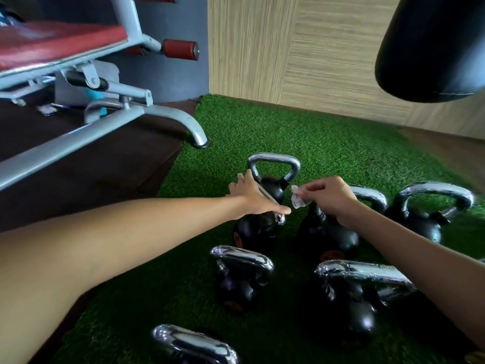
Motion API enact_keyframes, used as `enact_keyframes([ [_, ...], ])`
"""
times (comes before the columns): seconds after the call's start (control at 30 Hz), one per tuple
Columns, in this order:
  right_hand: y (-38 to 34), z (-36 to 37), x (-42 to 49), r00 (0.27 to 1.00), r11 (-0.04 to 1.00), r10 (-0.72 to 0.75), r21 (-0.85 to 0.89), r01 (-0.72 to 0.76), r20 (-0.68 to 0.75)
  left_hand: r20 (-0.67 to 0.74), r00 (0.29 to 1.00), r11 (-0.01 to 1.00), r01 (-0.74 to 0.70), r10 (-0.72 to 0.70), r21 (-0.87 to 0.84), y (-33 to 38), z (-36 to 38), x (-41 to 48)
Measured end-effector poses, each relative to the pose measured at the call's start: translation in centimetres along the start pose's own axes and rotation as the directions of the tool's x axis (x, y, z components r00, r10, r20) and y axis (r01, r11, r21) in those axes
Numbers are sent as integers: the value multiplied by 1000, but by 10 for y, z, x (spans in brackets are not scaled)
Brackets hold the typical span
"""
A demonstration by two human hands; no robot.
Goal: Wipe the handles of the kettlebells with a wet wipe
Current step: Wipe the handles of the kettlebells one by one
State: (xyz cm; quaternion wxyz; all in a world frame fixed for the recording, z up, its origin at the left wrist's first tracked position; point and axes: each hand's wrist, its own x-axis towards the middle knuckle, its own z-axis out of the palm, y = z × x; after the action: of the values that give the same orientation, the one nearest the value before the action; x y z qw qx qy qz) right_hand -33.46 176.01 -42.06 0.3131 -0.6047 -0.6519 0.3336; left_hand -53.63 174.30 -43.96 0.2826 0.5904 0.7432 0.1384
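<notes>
Seven kettlebells (241, 285) stand on green turf (288, 127) in the lower centre, below a red-padded bench (65, 43) at upper left and a black punching bag (430, 48) at upper right. At centre, the right hand (330, 198) pinches a small wet wipe (298, 199). The left hand (253, 195) rests, fingers straight, on one handle (280, 219).

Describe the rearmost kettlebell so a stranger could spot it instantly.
On the green turf by the grey bench's foot stands a cluster of black, chrome-handled kettlebells. The rearmost kettlebell sits just beyond the left hand. It alone stands behind the others, its handle loop squarely facing the camera.
</notes>
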Motion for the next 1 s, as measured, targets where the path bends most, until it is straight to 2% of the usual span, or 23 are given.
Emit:
enact_keyframes([
  [0.1,6,-2,1,1000,1000,-17,0,17,5,17,999,1000,29,-29,-11,5,9,14],
  [0.23,7,-1,3,1000,1000,-13,-8,13,11,-54,998,999,7,-10,-54,-6,18,19],
  [0.37,8,3,10,1000,1000,-8,1,8,-1,-60,998,998,-4,0,-66,-21,11,19],
  [0.6,12,27,21,999,993,53,106,-51,-13,97,986,989,-131,137,-62,-65,-26,27],
  [0.73,5,57,39,985,962,165,229,-151,-43,131,969,977,-197,208,-86,-95,-32,32],
  [0.87,-9,101,57,962,927,271,278,-253,-28,148,955,965,-248,259,-84,-105,-40,38],
  [0.93,-12,125,64,964,915,267,316,-249,-14,153,952,964,-257,265,-75,-111,-42,43],
  [1.0,-12,146,66,978,943,209,269,-195,-25,160,946,959,-272,281,-76,-118,-43,50],
])
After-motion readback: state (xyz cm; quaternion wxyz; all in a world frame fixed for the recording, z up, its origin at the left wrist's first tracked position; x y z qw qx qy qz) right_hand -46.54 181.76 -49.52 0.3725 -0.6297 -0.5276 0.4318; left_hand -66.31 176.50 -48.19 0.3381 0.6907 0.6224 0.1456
